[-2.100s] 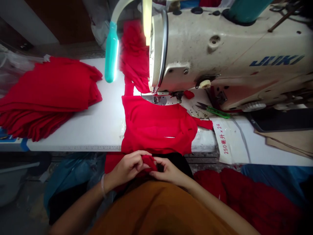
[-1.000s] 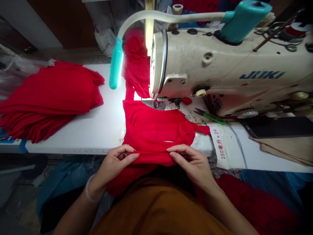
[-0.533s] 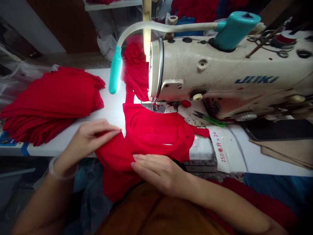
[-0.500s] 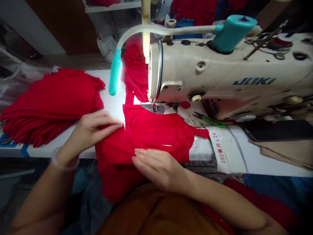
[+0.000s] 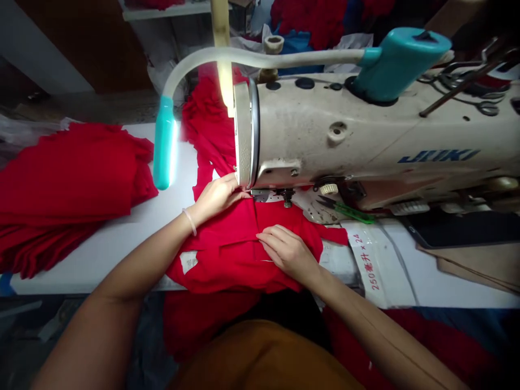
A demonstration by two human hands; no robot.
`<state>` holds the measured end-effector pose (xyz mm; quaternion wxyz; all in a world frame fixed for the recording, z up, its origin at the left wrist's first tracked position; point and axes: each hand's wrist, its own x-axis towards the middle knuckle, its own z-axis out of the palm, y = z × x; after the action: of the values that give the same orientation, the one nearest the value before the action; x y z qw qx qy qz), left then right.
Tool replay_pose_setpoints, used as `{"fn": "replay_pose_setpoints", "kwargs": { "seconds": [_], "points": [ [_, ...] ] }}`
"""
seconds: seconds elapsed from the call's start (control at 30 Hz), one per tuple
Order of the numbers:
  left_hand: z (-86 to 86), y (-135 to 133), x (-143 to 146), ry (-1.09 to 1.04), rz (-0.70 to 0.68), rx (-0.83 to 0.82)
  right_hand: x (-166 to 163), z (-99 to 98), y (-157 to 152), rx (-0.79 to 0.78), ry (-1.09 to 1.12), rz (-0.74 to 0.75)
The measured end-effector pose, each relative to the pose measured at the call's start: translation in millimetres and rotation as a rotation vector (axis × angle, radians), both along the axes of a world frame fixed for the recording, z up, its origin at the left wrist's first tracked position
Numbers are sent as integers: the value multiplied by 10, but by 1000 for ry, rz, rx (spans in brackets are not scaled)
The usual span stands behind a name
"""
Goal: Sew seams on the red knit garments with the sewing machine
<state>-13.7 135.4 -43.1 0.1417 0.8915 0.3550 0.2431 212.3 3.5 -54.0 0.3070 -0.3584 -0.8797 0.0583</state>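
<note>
A red garment piece [image 5: 235,222] lies across the sewing bed and hangs over the front edge. My left hand [image 5: 217,196] pinches its upper edge right beside the needle area of the sewing machine [image 5: 300,119]; the fingertips are close to the presser foot [image 5: 260,193]. With thumb and fingers together, my right hand [image 5: 284,249] grips a fold of the same garment nearer to me. More red fabric [image 5: 207,119] is bunched behind the machine head.
A stack of red cut fabric [image 5: 69,173] sits at the left. A lit teal lamp [image 5: 163,146] hangs left of the machine head. Green-handled thread snips [image 5: 353,213] lie by the machine, with a dark phone [image 5: 459,223] on brown card further right.
My left hand has moved right and up to the needle area, bringing the garment's edge along. My right hand has shifted slightly right and now grips the cloth. The view has tilted slightly.
</note>
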Motion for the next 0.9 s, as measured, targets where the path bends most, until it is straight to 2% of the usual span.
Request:
{"fn": "replay_pose_setpoints", "kwargs": {
  "seconds": [0.2, 0.37, 0.5, 0.6, 0.63, 0.7, 0.8, 0.9],
  "points": [
    [-10, 22, -12, 43, 6, 71, 0, 28, 7, -25, 46, -1],
    [-74, 30, -2, 68, 8, 83, -2, 47, -14, 43, -66, -14],
    [38, -40, 45, 94, 35, 118, -7, 54, -40, 133, -148, -23],
    [211, -296, 56, 117, 104, 150, -12, 61, -50, 164, -171, -19],
    [257, -420, 49, 116, 78, 130, -13, 62, -52, 163, -180, -21],
    [294, -687, 15, 110, -61, 48, -15, 63, -54, 167, -196, -30],
    [203, -1007, -62, 94, -239, -6, -11, 59, -54, 184, -195, -36],
    [60, -1129, -127, 75, -246, 58, -6, 51, -51, 172, -183, -38]
  ]
}}
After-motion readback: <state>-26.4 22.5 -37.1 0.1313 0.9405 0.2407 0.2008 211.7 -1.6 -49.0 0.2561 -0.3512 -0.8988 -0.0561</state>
